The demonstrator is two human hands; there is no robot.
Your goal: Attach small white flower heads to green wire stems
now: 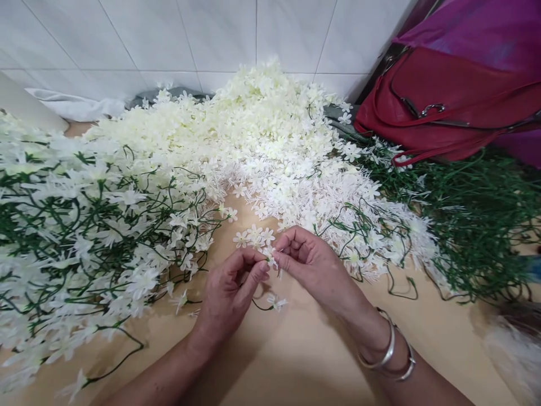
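My left hand (233, 285) pinches the green stem end of a small white artificial flower (269, 256) above the table. From the other side, my right hand (307, 260) grips the petals between thumb and forefinger. The fingertips of both hands almost meet and hide part of the flower. Just beyond them lie several loose white blossoms (253, 234) on the tabletop. A single flower with a dark green stem (276, 303) shows below the hands. Two silver bangles (391, 349) circle my right wrist.
White blossoms (270, 107) are heaped at the back against the tiled wall (224, 34). Stemmed flowers (105, 225) pile up on the left. Green stems (477, 220) lie at the right, beneath a red handbag (448, 101). Clear plastic (515, 344) sits at the lower right of the tan table (304, 366).
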